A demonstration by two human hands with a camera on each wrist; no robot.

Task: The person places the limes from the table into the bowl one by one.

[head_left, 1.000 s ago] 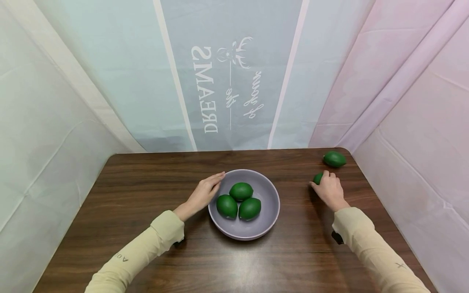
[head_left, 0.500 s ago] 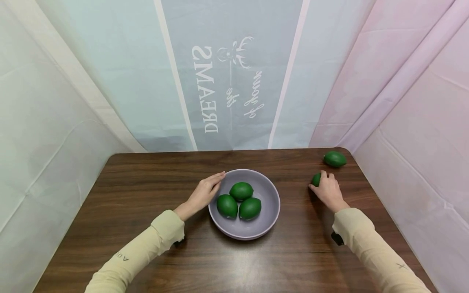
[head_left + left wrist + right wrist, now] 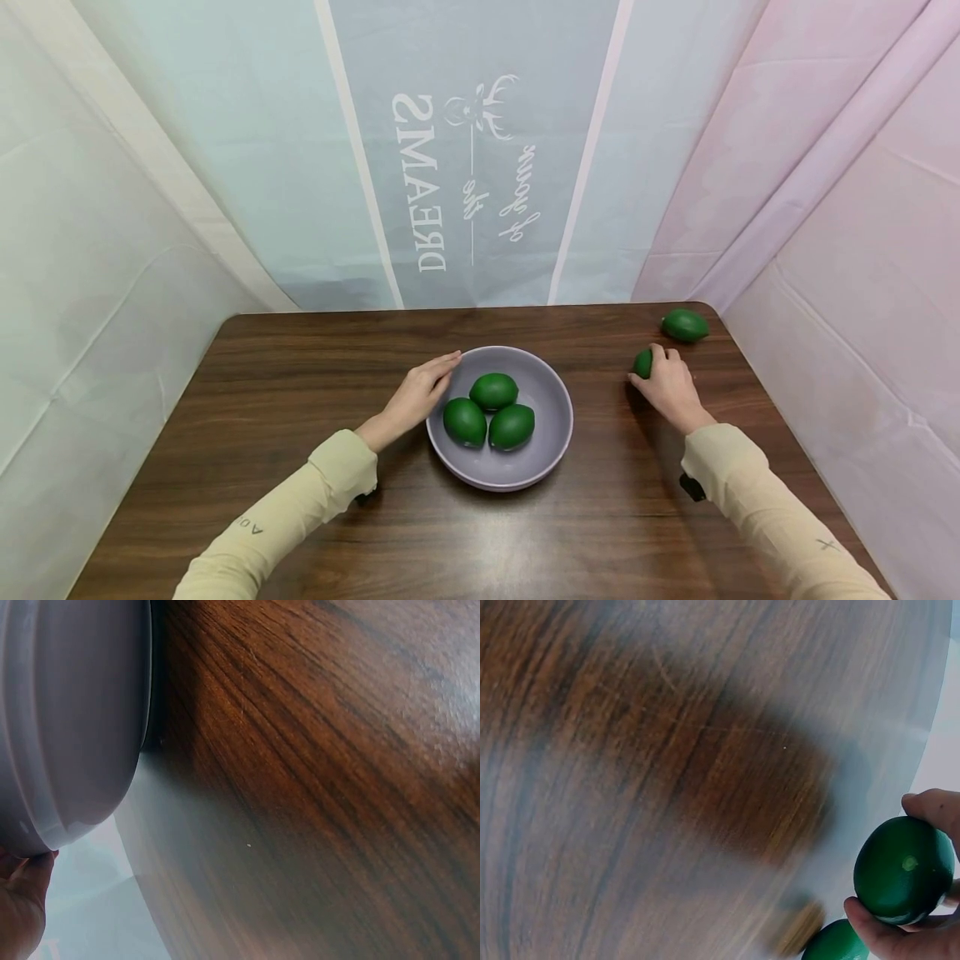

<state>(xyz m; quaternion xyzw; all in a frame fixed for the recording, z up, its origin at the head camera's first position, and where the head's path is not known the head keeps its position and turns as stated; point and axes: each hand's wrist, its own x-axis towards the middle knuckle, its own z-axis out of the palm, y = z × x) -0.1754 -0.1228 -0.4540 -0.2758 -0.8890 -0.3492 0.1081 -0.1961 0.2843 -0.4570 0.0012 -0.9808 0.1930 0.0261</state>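
Pale cuffs [image 3: 348,461] folded back, we stretch both arms forward, the left sleeve [image 3: 273,518] slanting in from the lower left and the right sleeve [image 3: 772,517] from the lower right. Our left hand [image 3: 415,394] reaches ahead and inward, back uppermost, its fingers [image 3: 441,364] straight and close together. Our right hand [image 3: 670,388], well apart from it, also angles inward, fingers bent and thumb [image 3: 640,382] set opposite them in a grip.

At the head view's right, the bare right hand [image 3: 672,389] partly hides a glossy dark-green, apparently lemon-shaped fruit [image 3: 642,364].
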